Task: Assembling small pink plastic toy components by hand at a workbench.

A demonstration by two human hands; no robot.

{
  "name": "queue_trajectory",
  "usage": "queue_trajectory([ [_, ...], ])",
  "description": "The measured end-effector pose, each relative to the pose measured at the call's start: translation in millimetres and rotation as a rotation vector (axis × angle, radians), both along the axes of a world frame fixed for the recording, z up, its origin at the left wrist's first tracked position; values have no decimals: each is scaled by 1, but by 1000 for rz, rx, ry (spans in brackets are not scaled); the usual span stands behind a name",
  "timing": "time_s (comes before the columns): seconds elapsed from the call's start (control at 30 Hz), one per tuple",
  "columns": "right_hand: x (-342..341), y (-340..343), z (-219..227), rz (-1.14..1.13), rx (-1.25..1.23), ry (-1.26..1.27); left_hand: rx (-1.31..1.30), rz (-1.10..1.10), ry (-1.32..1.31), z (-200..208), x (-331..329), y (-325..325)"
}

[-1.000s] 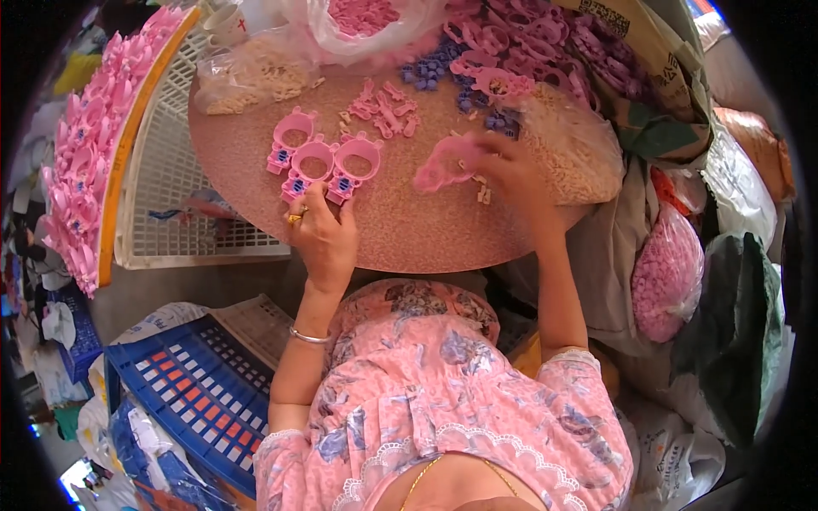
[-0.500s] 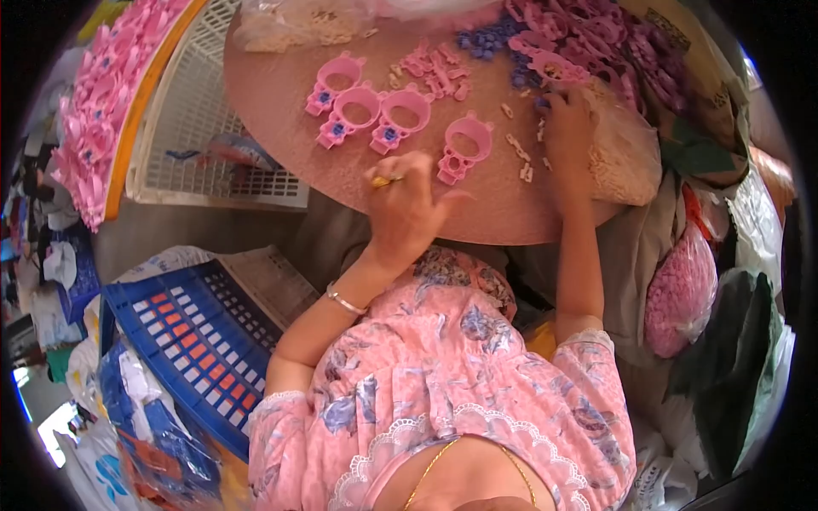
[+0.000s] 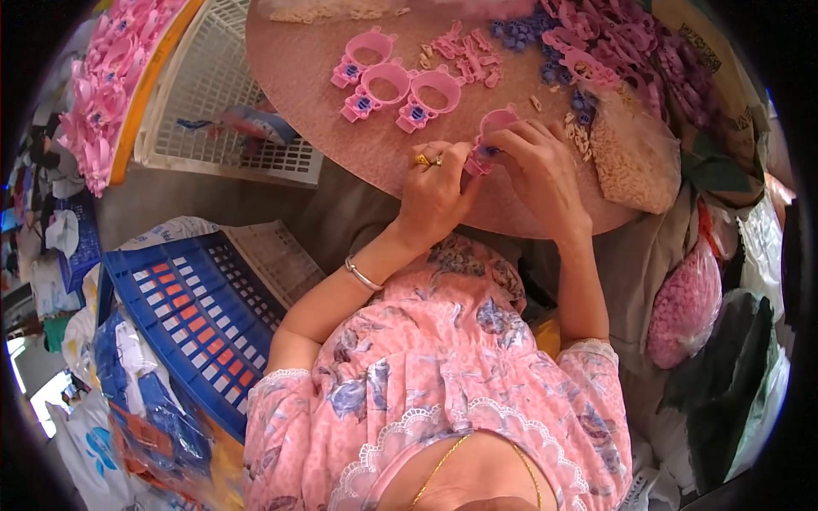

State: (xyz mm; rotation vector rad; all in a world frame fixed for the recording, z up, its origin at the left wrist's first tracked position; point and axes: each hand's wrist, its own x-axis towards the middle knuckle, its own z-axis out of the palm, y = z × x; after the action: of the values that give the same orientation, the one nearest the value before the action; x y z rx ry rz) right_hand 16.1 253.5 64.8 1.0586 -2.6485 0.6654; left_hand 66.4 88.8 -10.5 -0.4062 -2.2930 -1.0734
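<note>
Near the table's front edge lies a pink plastic ring-shaped piece (image 3: 497,121), partly covered by my fingers. My left hand (image 3: 433,194) has curled fingers, with thumb and forefinger closed at the narrow lower end of this piece. Over its right side, my right hand (image 3: 542,168) pinches a small blue plastic part (image 3: 488,151) against it; the fingertips hide most of that part. Farther left are three similar pink pieces, one of them this ring piece (image 3: 435,91), each with a blue part set in its narrow end.
Small pink parts (image 3: 469,55) and blue parts (image 3: 521,32) lie at the far side. A pink and purple heap (image 3: 609,38) stands far right, beside a bag of beige parts (image 3: 635,153). Left are a white basket (image 3: 192,94) and a blue crate (image 3: 183,328).
My right hand has come from the blue parts at the right to the nearest pink piece, bringing a blue part. My left hand has moved right and closed on that piece.
</note>
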Motion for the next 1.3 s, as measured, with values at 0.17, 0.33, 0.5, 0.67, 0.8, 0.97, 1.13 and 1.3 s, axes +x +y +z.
queue_trajectory([
  [0.17, 4, -1, 7, 0, -27, -117, -6, 5, 51, -8, 3, -1],
  [0.33, 4, 1, 9, 9, -23, -177, 31, -17, 108, -5, 0, -1],
  [0.5, 8, -4, 5, -15, 21, -47, 51, -24, 58, -10, 4, 0],
  [0.67, 17, -9, 7, -70, -94, -58, 186, 42, 126, -10, 3, 0],
  [0.8, 26, -10, -3, -159, -188, 15, 170, 45, 159, -11, 3, -2],
  [0.97, 38, -20, -14, -150, -215, 155, 195, 76, 152, -12, 4, -1],
  [1.13, 32, -13, -20, -147, -299, 222, 226, 17, 130, -10, 3, -3],
  [1.3, 5, 8, 1, 112, -327, 47, 353, -182, -220, -1, -1, -14],
])
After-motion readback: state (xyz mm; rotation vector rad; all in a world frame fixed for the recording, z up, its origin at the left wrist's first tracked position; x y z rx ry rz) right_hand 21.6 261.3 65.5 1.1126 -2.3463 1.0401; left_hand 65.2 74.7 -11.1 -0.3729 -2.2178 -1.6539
